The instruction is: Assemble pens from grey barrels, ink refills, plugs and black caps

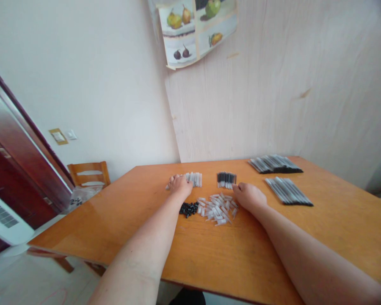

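At the far middle of the table, a row of short translucent white tubes (196,179) lies side by side. My left hand (180,185) rests over its left part, fingers curled down; what they grip is hidden. To the right is a row of dark-filled tubes with whitish near ends, like pen refills (225,179). My right hand (250,196) is closed at that row's near right corner, fingertips together; whether they pinch a refill is unclear. Between my forearms lie a loose heap of small translucent white plastic pieces (218,208) and a smaller pile of black caps (188,209).
On the right of the wooden table (228,258) lie two bundles of clear, black-ended pens, a far bundle (274,164) and a nearer bundle (288,191). Behind the table rises a wall. A wooden chair (89,173) with a plastic bag (82,197) stands at the left.
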`<state>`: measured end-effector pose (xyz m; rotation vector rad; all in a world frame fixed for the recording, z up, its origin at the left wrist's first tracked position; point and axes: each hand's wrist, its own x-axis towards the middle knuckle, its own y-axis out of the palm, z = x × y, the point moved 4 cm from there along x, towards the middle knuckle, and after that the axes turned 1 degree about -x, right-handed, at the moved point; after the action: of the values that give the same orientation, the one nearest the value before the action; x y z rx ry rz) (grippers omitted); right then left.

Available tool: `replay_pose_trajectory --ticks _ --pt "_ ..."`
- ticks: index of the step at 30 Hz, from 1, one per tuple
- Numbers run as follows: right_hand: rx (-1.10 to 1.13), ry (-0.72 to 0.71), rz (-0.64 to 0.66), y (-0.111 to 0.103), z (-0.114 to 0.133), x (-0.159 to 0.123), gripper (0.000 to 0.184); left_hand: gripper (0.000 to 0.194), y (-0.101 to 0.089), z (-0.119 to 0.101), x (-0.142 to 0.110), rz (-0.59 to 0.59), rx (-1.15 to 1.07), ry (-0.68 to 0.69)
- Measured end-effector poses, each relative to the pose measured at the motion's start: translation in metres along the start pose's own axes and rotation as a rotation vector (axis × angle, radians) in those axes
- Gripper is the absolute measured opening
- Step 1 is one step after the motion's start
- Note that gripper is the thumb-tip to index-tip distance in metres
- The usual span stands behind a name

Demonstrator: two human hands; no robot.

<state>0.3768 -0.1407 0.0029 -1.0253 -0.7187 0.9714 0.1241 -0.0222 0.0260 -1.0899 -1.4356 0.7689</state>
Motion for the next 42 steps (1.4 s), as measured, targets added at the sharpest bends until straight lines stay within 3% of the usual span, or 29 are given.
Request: replay_pose_trajectory --ticks 13,24,28,31,33,35,38,42 --pt "-0.006 0.006 0.002 -0.002 0.001 -0.002 0.058 0.03 0.006 -0.008 0.003 -0.022 0.054 0.02" --pt "-0.008 -0.002 -0.01 0.0 0.001 -0.001 0.058 0.028 -0.009 -0.01 -0.001 -0.094 -0.013 -0.02" --pt "0.006 0.002 -0.022 -0.001 0.001 0.0 0.057 0.022 -0.012 -0.018 -0.004 -0.042 -0.248 -0.048" --pt "0.058 0.027 -0.043 0.001 -0.002 0.003 0.054 0.015 -0.01 -0.03 -0.012 0.068 -0.709 -0.045" --pt "0.14 0.031 -0.083 0.002 -0.005 0.007 0.05 0.012 -0.01 -0.04 -0.021 0.138 -1.043 -0.042" --pt "0.306 0.003 -0.141 0.002 -0.006 0.01 0.045 0.014 -0.012 -0.049 -0.032 0.221 -1.234 0.001" --pt "0.748 -0.079 -0.151 0.0 -0.002 0.01 0.043 0.017 -0.014 -0.056 -0.046 0.301 -1.344 0.065" --pt "1.322 -0.177 -0.013 -0.006 0.009 0.001 0.041 0.019 -0.009 -0.058 -0.053 0.371 -1.356 0.147"
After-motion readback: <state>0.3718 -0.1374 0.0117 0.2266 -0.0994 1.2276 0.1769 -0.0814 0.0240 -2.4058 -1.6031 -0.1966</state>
